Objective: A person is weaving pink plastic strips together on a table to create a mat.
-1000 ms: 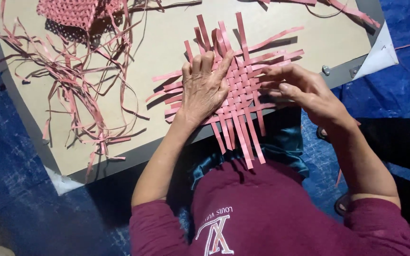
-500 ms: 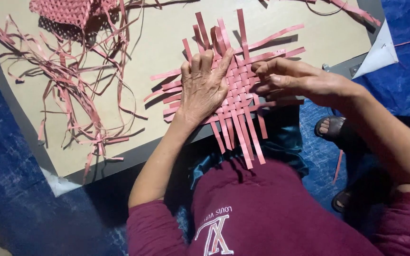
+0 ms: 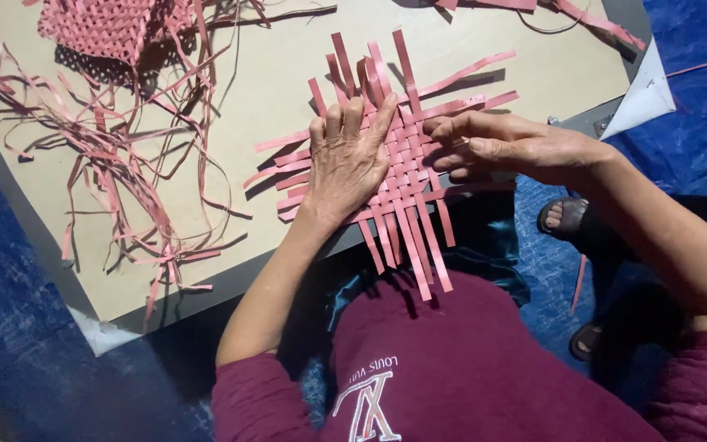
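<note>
- Since a moment ago the right hand (image 3: 517, 149) has slid further onto the mat, fingertips now at its right edge; the left has stayed put.
- Loose pink strips (image 3: 116, 155) lie tangled at the left of the tan board (image 3: 272, 74).
- The left hand (image 3: 349, 164) presses flat, fingers spread, clamping nothing.
- The woven pink mat (image 3: 407, 168), a checkered square with free strip ends fanning out, overhangs the board's near edge.
- The right hand's fingers lie extended, nearly together, on the weave.
</note>
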